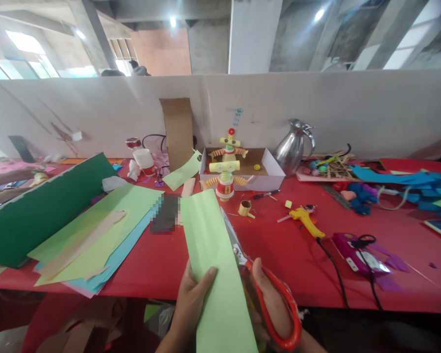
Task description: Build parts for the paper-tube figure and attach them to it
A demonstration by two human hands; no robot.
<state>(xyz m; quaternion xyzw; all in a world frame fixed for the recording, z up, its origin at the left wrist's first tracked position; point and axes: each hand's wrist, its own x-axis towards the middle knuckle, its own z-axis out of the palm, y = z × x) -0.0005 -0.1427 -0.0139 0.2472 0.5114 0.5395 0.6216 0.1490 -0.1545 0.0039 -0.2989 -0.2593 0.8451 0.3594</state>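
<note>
A long strip of light green paper [216,245] rises toward the table from below, gripped by my left hand [194,294] with the thumb pressed on its face. My right hand [275,299] is wrapped round the red handles of a pair of scissors [294,318]. Their metal blades lie along the right edge of the paper, partly hidden behind it. Just beyond the paper's top stands a small paper figure [226,189] with a yellow rolled head and folded arms. A similar figure [230,147] stands behind it, by a shallow white box [268,184].
Coloured paper sheets [132,206] lie at left before a green board [59,211]. A yellow glue gun [308,223], its cord trailing, and a magenta power box [353,255] are at right. A steel jug [292,147] stands at the back. A small paper ring [244,208] sits mid-table.
</note>
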